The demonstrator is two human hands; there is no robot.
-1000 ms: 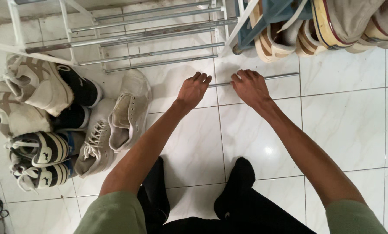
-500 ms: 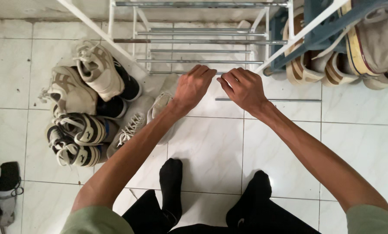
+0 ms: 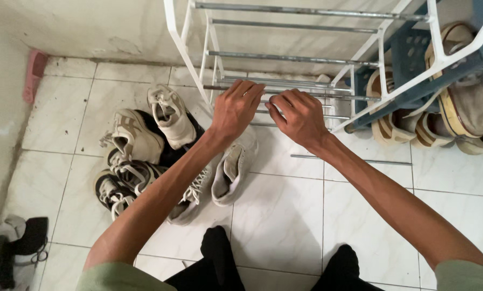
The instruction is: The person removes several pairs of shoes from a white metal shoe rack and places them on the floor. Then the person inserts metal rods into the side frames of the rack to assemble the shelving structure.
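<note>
Rod (image 3: 284, 91) | metal, on white rack (image 3: 185, 48), running across under both hands | left hand (image 3: 233, 108) fingers curled over it | right hand (image 3: 298, 116) pinching it just beside the left | loose rod (image 3: 354, 160) on floor below right wrist | shoes (image 3: 155, 145) left of left forearm | sandals (image 3: 414, 132) right of the grip

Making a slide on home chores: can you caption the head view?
Both hands, left hand and right hand, grip a metal rod on a white shoe rack, beside a pile of sneakers.
</note>
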